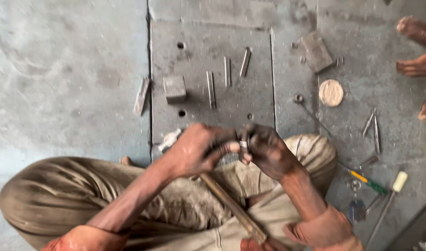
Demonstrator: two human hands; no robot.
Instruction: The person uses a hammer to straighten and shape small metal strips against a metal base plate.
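My left hand closed round wooden tool handle, stick slanting near, toward lap. My right hand pinching small shiny metal piece, middle of scene, above knees. Best: keep piece tight, hands close, push slow. Metal block and thin rods far, on floor plate.

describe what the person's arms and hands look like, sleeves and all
Both forearms are bare, and the left hand and right hand wear no gloves and look smeared with dark grime. Loose reddish-orange sleeves are pushed up toward the elbows. No watch or rings are visible.
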